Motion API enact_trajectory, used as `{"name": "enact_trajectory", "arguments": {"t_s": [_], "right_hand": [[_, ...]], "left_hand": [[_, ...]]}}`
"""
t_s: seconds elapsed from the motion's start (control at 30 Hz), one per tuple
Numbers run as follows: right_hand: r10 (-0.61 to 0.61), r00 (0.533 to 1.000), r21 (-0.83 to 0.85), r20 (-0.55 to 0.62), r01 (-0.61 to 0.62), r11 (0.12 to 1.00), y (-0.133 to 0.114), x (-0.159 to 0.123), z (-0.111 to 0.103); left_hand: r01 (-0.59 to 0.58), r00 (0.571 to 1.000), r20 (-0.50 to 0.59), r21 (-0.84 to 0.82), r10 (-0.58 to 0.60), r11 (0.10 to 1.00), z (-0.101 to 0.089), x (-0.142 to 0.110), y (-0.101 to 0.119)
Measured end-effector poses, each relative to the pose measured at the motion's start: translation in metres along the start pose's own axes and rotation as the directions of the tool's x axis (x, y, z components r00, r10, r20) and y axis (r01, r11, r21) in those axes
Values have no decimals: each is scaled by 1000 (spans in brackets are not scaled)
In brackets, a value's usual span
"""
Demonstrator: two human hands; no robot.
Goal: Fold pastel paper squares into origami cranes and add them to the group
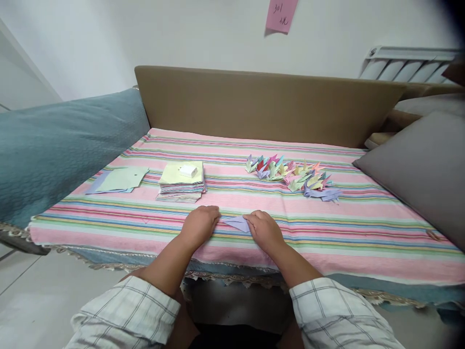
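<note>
A small piece of folded lilac paper [238, 223], long and pointed toward the left, lies low over the striped cloth between my hands. My right hand [265, 230] pinches its wider right end between thumb and fingers. At its narrow left tip is my left hand [201, 225], closed with the fingers together; the exact contact there is hard to see. Just beyond my left hand stands a stack of square coloured papers [181, 186] with a small white block [188, 170] on top. Folded paper cranes [290, 174] in many colours sit in a cluster farther right.
Loose paper sheets [121, 180] lie at the left on the pink striped cloth [232, 150]. A brown backrest [269, 104] rises behind. Blue padding [72, 140] bounds the left side, and a grey cushion [417, 165] the right. The seat's lace-trimmed front edge is close to my forearms.
</note>
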State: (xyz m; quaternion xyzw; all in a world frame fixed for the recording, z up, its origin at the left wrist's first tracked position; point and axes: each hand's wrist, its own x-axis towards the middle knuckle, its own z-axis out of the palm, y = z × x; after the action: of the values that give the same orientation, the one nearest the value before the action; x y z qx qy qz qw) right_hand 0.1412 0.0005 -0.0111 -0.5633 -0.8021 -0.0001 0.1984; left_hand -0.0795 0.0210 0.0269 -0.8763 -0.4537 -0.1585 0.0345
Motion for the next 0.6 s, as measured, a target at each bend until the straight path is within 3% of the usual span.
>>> {"name": "enact_trajectory", "arguments": {"t_s": [0.07,0.1,0.17,0.27,0.4,0.6], "right_hand": [[-3,1000,-6,-8,3,1000,-1,0,0],[-3,1000,-9,-12,3,1000,-1,0,0],[-3,1000,-13,-16,3,1000,-2,-1,-1],[-2,1000,-18,-3,2,1000,-3,0,-1],[19,999,-26,36,-18,1000,-4,1,-2],[40,999,-10,25,-40,999,-6,0,-2]], "left_hand": [[-9,992,-128,16,11,1000,2,-2,13],[-74,989,-128,15,76,997,5,-3,22],[-208,975,-78,-8,207,978,14,-7,39],[-243,970,25,8,242,970,29,-13,55],[-234,969,91,23,231,972,40,-17,55],[-239,968,84,-2,238,971,36,-15,53]]}}
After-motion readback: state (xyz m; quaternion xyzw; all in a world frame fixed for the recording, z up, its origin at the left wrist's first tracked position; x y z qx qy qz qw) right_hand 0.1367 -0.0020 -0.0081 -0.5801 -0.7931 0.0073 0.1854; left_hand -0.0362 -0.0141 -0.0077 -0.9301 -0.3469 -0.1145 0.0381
